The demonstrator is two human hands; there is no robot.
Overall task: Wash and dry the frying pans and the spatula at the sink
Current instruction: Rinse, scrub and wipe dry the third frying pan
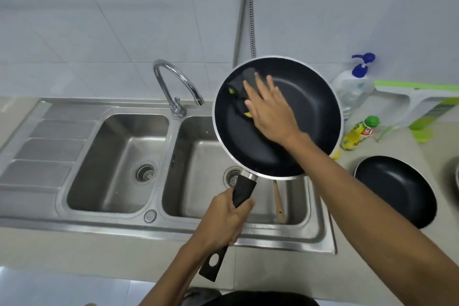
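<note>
A large black frying pan (305, 107) with a silver rim is held tilted over the right basin of the steel sink (320, 233). My left hand (223, 218) grips its black handle. My right hand (270, 109) presses a dark scouring sponge (242, 89) with yellow edges against the pan's inside, upper left. A second, smaller black pan (397, 189) rests on the counter to the right. A wooden spatula handle (279, 202) shows in the right basin, mostly hidden under the pan.
A curved chrome tap (173, 87) stands between the two basins, with no water running. A drainboard (47, 151) lies at the left. At the back right stand a pump bottle (354, 84), a yellow bottle with a green cap (360, 133) and a green-and-white item (427, 104).
</note>
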